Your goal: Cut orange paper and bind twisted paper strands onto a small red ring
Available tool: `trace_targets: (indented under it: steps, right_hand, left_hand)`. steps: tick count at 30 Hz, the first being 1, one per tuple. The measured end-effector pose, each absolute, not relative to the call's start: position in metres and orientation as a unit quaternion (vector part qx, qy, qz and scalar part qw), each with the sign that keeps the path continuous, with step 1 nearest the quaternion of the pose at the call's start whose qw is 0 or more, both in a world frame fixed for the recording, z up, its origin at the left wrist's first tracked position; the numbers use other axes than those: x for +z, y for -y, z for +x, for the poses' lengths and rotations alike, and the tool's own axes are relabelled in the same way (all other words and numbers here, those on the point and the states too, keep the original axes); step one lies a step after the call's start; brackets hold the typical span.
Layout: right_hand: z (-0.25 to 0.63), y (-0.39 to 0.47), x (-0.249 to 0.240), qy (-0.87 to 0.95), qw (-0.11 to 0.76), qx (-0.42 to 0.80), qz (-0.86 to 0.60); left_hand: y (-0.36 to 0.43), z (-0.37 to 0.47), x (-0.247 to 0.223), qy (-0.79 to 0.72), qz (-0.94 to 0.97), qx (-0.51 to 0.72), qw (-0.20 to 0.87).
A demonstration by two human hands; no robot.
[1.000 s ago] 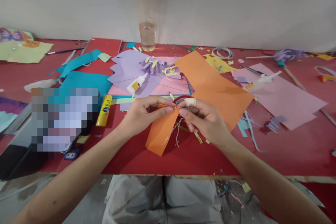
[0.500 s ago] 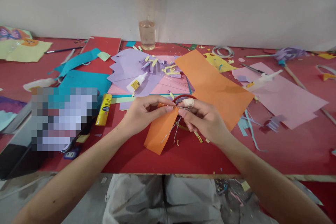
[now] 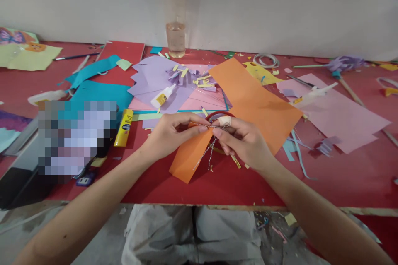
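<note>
My left hand (image 3: pixel 174 132) pinches the top edge of an orange paper strip (image 3: pixel 188 159) between thumb and fingers. Along that edge runs a thin, twisted silvery string (image 3: pixel 210 155), its loose ends dangling below the strip's right corner. At this corner my right hand (image 3: pixel 241 138), with a beige bandage (image 3: pixel 224 121) on one finger, closes thumb and finger on the string. Both sets of fingertips nearly meet. Behind them shows a red curved rim (image 3: pixel 221 113), mostly hidden. A yellow pencil-like stick (image 3: pixel 235 161) lies just under my right fingers.
Left of my hands lie a yellow glue stick (image 3: pixel 123 128) and a blurred-out device (image 3: pixel 76 140). Farther back are a small glue bottle (image 3: pixel 162 96), purple paper (image 3: pixel 149 74), a large orange sheet (image 3: pixel 255 99) and a water bottle (image 3: pixel 176 37). Pink paper (image 3: pixel 338 112) lies at right.
Both hands keep their pinch on the strip and string. The dangling string ends and the strip's lower end have shifted very slightly; the whole view has moved a little.
</note>
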State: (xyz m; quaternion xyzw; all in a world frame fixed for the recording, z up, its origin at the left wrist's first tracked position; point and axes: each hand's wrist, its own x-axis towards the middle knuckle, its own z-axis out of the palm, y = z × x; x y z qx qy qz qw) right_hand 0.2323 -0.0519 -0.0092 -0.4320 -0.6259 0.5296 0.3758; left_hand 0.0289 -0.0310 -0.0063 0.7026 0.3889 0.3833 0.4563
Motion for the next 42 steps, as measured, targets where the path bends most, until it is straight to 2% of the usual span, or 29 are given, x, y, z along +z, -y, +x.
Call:
trace_targets:
  steps: [42]
  right_hand:
    - [0.2314,0.0514,-0.0074,0.633,0.367,0.525,-0.435]
  left_hand:
    - [0.0305,0.0286,-0.0047,-0.387,0.708,0.38,0.452]
